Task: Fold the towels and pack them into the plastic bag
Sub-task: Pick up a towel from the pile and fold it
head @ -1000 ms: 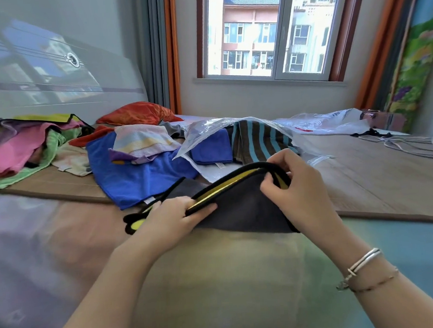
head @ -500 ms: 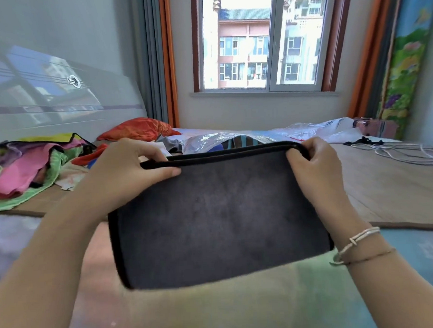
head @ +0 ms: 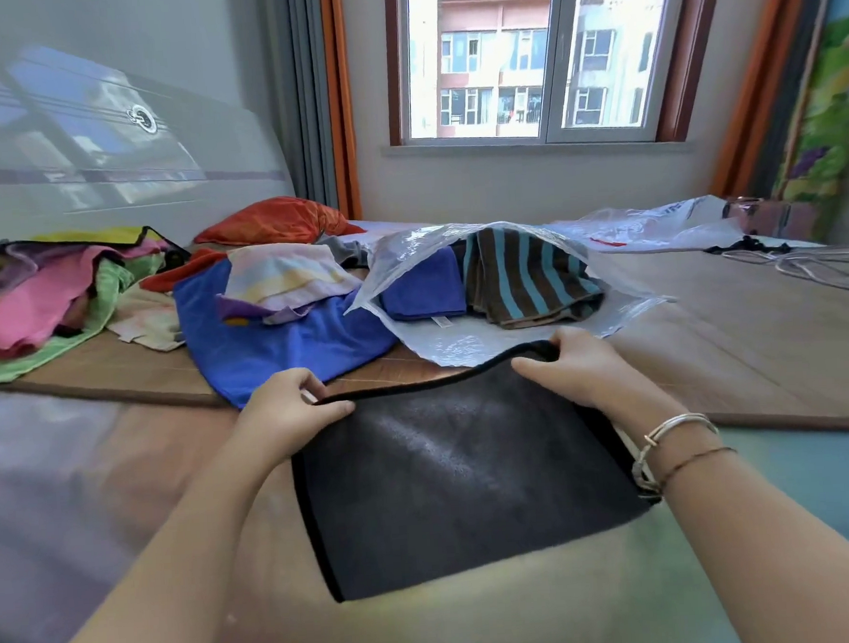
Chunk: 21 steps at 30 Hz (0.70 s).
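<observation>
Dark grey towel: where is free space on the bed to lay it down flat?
The dark grey towel is gripped at its far edge by the left hand and the right hand. Bare mat lies right of the plastic bag, before the white cables. The near bed surface under the arms is also bare. Left of the bag it is crowded: blue towel, pink and green pile.

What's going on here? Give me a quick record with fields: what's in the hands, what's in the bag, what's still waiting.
Held: folded dark grey towel with black trim, far edge gripped by left hand and right hand
Bag: clear plastic bag, mouth open toward the person
Inside: folded blue towel, brown-and-teal striped towel
Waiting: loose blue towel, pink-and-green pile
</observation>
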### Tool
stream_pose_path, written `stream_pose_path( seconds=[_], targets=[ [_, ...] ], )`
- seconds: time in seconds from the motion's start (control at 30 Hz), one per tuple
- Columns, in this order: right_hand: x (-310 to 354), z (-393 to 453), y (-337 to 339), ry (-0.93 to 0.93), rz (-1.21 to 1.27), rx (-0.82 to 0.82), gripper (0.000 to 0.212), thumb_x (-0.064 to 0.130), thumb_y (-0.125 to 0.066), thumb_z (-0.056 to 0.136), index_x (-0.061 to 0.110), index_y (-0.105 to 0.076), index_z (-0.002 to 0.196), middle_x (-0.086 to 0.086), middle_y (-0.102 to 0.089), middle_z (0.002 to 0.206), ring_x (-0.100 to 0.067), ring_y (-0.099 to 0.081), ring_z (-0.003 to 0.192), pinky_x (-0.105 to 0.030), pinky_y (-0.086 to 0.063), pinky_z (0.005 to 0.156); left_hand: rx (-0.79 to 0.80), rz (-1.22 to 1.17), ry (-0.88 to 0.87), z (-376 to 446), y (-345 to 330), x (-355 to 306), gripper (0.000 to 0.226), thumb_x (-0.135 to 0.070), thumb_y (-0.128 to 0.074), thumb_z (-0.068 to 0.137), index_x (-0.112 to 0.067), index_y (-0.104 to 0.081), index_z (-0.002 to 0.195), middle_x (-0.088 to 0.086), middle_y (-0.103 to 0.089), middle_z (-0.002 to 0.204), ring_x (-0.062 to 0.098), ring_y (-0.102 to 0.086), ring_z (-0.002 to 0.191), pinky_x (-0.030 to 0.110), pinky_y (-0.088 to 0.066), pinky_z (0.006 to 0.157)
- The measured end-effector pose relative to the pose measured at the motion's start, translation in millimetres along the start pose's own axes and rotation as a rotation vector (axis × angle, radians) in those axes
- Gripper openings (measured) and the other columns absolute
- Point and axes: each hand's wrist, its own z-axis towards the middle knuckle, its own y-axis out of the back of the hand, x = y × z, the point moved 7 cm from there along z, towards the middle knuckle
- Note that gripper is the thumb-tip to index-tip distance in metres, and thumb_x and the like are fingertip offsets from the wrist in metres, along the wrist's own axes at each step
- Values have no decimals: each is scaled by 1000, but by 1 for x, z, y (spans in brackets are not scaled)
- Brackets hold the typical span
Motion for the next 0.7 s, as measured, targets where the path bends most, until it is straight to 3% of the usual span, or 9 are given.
stream_pose_path(
  seconds=[0.17, 0.3, 0.37, 0.43, 0.47, 0.53, 0.57, 0.63, 0.7],
  targets=[
    [58, -30, 5, 87, 217, 33, 19, 25, -59, 90, 7, -62, 94, -15, -65, 94, -31, -65, 88, -43, -58, 74, 138, -679, 156, -25, -8, -33, 23, -26, -79, 77, -16, -65, 91, 4, -67, 91, 14, -60, 75, 26, -50, 62],
    [105, -56, -7, 264, 365, 32, 14, 24, -63, 87, 10, -60, 88, -10, -68, 88, -29, -68, 84, -47, -59, 74, 282, -1105, 169, -50, -16, -73, 18, -14, -68, 87, -10, -59, 103, 9, -68, 87, 16, -66, 67, 27, -56, 61],
    [115, -62, -11, 322, 392, -13, 17, 30, -64, 87, 15, -57, 90, -6, -68, 90, -23, -66, 86, -43, -57, 79, 341, -1194, 136, -60, -16, -82, 27, -17, -66, 87, -4, -60, 109, 10, -71, 91, 19, -69, 79, 33, -57, 74],
    [118, -64, -15, 304, 499, 33, 22, 35, -60, 92, 13, -57, 92, -5, -67, 83, -17, -66, 76, -34, -57, 70, 397, -1266, 98, -67, -16, -88, 48, -28, -70, 80, 0, -64, 118, 16, -70, 108, 27, -67, 102, 41, -53, 94],
    [119, -65, -18, 265, 612, 118, 24, 34, -54, 96, 11, -58, 91, -5, -66, 78, -16, -64, 68, -30, -56, 63, 407, -1275, 75, -70, -14, -91, 55, -31, -72, 75, 0, -63, 120, 19, -69, 112, 29, -66, 105, 42, -52, 97],
    [118, -67, -21, 187, 870, 271, 32, 24, -40, 102, 7, -63, 87, -8, -64, 72, -17, -61, 62, -25, -50, 55, 341, -1242, 39, -69, -9, -90, 53, -22, -74, 74, 0, -61, 121, 20, -69, 110, 28, -68, 96, 37, -57, 87],
    [115, -65, -17, 205, 920, 267, 33, 18, -39, 101, 6, -66, 87, -8, -65, 73, -17, -60, 65, -23, -48, 56, 296, -1233, 30, -67, -7, -89, 46, -12, -72, 78, 1, -61, 120, 21, -70, 108, 27, -69, 90, 33, -59, 80],
    [98, -55, -4, 265, 861, 81, 25, 11, -45, 94, 10, -70, 93, -4, -68, 84, -11, -60, 76, -18, -46, 62, 254, -1266, 18, -64, -4, -89, 35, -1, -64, 83, 1, -61, 118, 19, -71, 104, 24, -69, 83, 29, -59, 72],
    [67, -44, -1, 197, 844, -23, 18, 15, -57, 87, 16, -65, 103, 0, -67, 101, -8, -59, 88, -18, -46, 70, 264, -1316, -29, -59, -3, -96, 27, -3, -60, 87, -2, -64, 114, 13, -73, 97, 21, -70, 80, 27, -58, 69]
  ],
)
